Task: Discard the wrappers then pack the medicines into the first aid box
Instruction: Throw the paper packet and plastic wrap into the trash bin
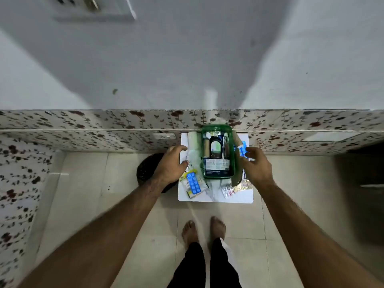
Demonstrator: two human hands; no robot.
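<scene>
Strips lying loose round the box, both hands reaching in.

Nearest me, I am seeing the blue strip [193,183] lying flat on the board [216,198], with foil strips [236,187] at the near right; these are looking light, thin and slick, so I am judging an edge pinch safest. My left hand [170,165] is hovering open beside the blue strip, gripping nothing. My right hand [256,164] is curling loosely near a blue packet [241,150]; whether it is gripping it, I cannot tell. Beyond, the green box [217,154] is sitting open, already part filled.
</scene>
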